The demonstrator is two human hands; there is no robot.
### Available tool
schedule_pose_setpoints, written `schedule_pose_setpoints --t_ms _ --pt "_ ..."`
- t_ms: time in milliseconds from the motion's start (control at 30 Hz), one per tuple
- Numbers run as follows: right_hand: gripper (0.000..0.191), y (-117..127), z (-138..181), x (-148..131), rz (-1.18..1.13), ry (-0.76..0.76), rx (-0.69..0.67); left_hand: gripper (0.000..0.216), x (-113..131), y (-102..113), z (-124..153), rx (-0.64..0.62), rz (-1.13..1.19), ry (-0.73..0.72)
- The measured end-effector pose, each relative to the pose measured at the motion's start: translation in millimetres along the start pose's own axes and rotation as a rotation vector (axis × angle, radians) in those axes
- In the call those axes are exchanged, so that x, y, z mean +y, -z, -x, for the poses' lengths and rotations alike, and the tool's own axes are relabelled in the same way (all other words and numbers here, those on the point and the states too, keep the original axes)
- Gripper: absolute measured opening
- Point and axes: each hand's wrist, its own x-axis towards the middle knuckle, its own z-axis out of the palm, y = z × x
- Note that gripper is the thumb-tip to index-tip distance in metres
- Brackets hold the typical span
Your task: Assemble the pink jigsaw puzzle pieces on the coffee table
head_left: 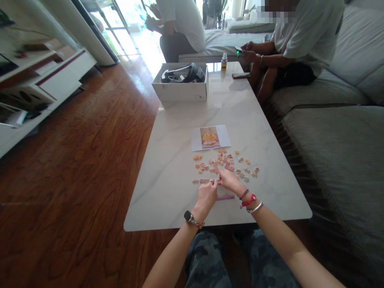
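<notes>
Both hands meet over the near half of the white table. My left hand is closed, its fingertips at a joined strip of jigsaw pieces. Right beside them, my right hand pinches at the right end of that strip; its fingers cover the piece there. A second joined jigsaw strip with a purple lower edge lies nearer me, partly behind my left hand. Loose jigsaw pieces, mostly pink and orange, spread beyond my hands. Behind them lies a white sheet with a printed picture of a yellow figure.
A white box holding a dark headset stands at the table's far left. A small bottle and a phone sit at the far right. One person on the sofa holds a phone; another person sits farther back.
</notes>
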Motion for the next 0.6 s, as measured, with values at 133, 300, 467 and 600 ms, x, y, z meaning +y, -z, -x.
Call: schedule_pose_setpoints --t_ms 133,300,467,600 --pt "0.01 0.1 -4.0 2.3 -0.049 -0.028 0.008 0.038 -2.0 -0.2 1.6 0.008 0.017 -0.002" --pt "0.017 -6.7 13.8 24.2 -0.113 -0.065 0.087 0.039 -3.5 0.8 1.4 0.045 0.074 0.013" --pt "0.025 -17.4 38.6 37.8 -0.206 -0.017 0.406 0.035 0.2 8.8 -6.2 -0.018 0.105 0.096" --pt "0.019 -5.6 48.2 65.5 -0.289 -0.069 0.562 0.037 -0.8 11.1 -9.8 -0.049 0.11 0.1"
